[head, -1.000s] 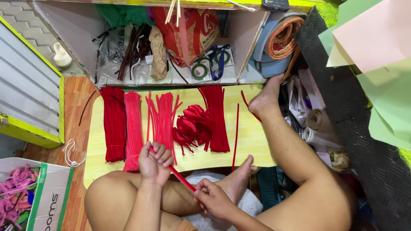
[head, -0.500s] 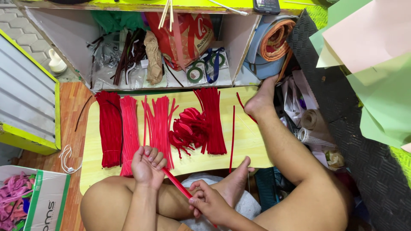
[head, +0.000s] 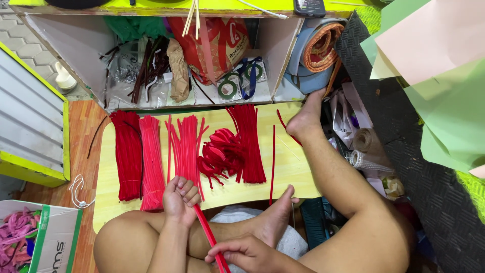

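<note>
- Hands are working over your crossed legs, at the near edge of the yellow board (head: pixel 303 172).
- Your left hand (head: pixel 180 198) is curling closed around the upper part of a red stem (head: pixel 206 233), just beside the board's near edge.
- Your right hand (head: pixel 247 254) is pinching the stem's lower end between thumb and fingers, below the board, over your lap.
- You are holding the stem so its long axis is running diagonally, with the top pointing toward the board and the bottom toward you.
- It is looking light, thin and bendable, probably fuzzy rather than slippery; gripping near both ends should be keeping it straight.
- Red stem bundles (head: pixel 151 162) are lying lengthwise on the board.
</note>
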